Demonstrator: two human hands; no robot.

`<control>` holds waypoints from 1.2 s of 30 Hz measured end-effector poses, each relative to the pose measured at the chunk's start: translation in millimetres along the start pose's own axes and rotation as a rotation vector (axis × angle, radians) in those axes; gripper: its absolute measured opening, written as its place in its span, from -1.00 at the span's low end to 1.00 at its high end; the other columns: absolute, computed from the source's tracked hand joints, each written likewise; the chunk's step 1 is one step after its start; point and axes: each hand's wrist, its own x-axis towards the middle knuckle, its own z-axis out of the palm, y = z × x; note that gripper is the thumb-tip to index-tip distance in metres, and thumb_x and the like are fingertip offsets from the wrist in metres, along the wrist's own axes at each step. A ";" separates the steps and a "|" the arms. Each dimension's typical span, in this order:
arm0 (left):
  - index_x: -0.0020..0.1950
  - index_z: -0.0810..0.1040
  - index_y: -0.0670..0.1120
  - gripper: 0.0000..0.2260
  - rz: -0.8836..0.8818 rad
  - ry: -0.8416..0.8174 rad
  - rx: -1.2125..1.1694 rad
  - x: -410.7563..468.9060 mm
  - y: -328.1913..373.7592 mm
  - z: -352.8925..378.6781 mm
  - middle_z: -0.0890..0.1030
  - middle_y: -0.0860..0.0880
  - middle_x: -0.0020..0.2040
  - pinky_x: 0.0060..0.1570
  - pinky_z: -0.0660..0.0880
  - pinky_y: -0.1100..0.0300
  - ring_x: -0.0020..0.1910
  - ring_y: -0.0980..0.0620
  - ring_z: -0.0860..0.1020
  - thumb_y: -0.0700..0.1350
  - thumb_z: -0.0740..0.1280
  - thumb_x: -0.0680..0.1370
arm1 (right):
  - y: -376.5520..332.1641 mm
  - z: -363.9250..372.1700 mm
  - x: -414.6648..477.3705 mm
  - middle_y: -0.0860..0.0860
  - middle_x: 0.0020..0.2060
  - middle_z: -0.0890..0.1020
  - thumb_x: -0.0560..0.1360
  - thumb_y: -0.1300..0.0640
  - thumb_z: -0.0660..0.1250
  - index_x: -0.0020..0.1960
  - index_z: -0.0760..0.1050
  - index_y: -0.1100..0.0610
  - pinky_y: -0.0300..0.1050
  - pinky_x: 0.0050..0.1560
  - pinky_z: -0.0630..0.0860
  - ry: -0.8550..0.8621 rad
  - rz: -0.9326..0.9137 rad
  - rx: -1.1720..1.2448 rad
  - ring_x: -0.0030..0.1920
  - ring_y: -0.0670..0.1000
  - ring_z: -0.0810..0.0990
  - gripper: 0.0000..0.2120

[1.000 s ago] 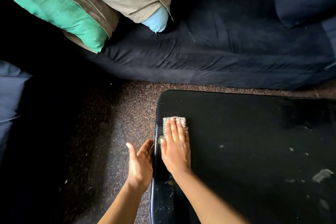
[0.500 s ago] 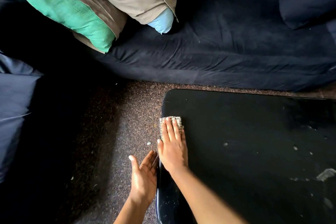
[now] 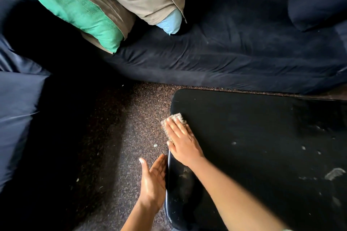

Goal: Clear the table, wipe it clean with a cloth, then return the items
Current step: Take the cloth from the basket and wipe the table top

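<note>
The black table (image 3: 253,137) fills the picture from 3 o'clock to 6 o'clock. A small pale cloth (image 3: 177,117) lies on the table's left edge, near the far corner. That is just under the middle of the picture, toward 6 o'clock. One side of the cloth sticks out past the edge, over the floor (image 3: 112,137). The right hand (image 3: 183,141) lies flat on the cloth. Its fingers are straight and close together, and they press down on the cloth without curling round it. The left hand (image 3: 153,180) is at 6 o'clock, down beside the table's left edge. It is wide open with the palm turned toward the table, the fingers straight and the thumb out. It holds nothing. I cannot tell if it touches the edge. Little white bits (image 3: 303,147) sit on the table at 4 o'clock, well apart from the cloth, and a pale smear (image 3: 335,173) is farther out the same way. One small pale bit lies on the brown floor near the thumb of the right hand. A dark blue sofa (image 3: 244,52) runs from 12 o'clock to 3 o'clock, behind the table. At 11 o'clock, pillows rest on the sofa: a green one (image 3: 75,9) and a light blue one (image 3: 170,23), both partly inside tan covers.
</note>
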 end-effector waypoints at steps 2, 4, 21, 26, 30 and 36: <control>0.45 0.30 -0.23 -0.14 -0.009 -0.016 -0.001 -2.7 -0.8 -2.7 0.46 -0.11 0.36 0.19 0.35 0.09 0.18 -0.01 0.49 0.42 -0.12 0.46 | 26.7 -3.8 -15.8 -0.08 0.52 0.12 0.52 -0.02 0.08 0.54 0.09 0.01 0.08 0.46 0.18 -0.053 -0.173 -0.034 0.53 -0.05 0.01 -0.41; 0.45 0.30 -0.23 -0.12 -0.008 -0.029 0.004 -4.5 -1.4 -5.4 0.45 -0.11 0.37 0.23 0.33 0.08 0.22 -0.03 0.47 0.43 -0.10 0.43 | 44.4 -7.3 -32.9 -0.07 0.52 0.12 0.51 0.00 0.09 0.53 0.12 0.04 0.10 0.44 0.22 -0.023 -0.046 -0.018 0.53 -0.05 0.02 -0.41; 0.50 0.24 -0.11 -0.21 -0.123 -0.096 0.250 -23.5 -2.5 -17.5 0.38 -0.05 0.44 0.36 0.25 0.06 0.35 -0.02 0.39 0.39 -0.17 0.49 | -34.8 16.0 -104.5 0.00 0.51 0.18 0.50 0.01 0.05 0.52 0.11 0.10 0.04 0.45 0.10 0.141 0.549 0.072 0.51 0.01 0.09 -0.40; 0.52 0.21 -0.08 -0.19 -0.184 -0.114 0.285 -28.9 -2.8 -28.1 0.32 -0.06 0.48 0.48 0.13 -0.05 0.44 -0.05 0.31 0.42 -0.19 0.48 | -60.7 22.4 -106.1 -0.04 0.53 0.11 0.52 -0.03 0.06 0.54 0.07 0.05 0.03 0.50 0.07 0.064 0.246 0.022 0.53 -0.03 -0.01 -0.39; 0.50 0.25 -0.11 -0.19 -0.187 -0.113 0.288 -35.1 -5.7 -30.9 0.37 -0.08 0.45 0.46 0.16 -0.07 0.41 -0.07 0.35 0.41 -0.18 0.49 | -27.4 14.1 -107.2 -0.09 0.51 0.17 0.51 0.00 0.10 0.51 0.16 0.01 0.10 0.42 0.26 0.033 0.098 -0.002 0.51 -0.08 0.06 -0.43; 0.50 0.21 -0.20 -0.16 -0.177 -0.104 0.281 -40.6 -9.1 -38.6 0.35 -0.15 0.45 0.46 0.15 -0.06 0.44 -0.11 0.30 0.41 -0.21 0.50 | -61.3 15.5 -62.8 0.00 0.50 0.23 0.46 0.00 0.02 0.51 0.16 0.10 0.14 0.44 0.19 0.126 0.480 0.082 0.51 0.05 0.13 -0.38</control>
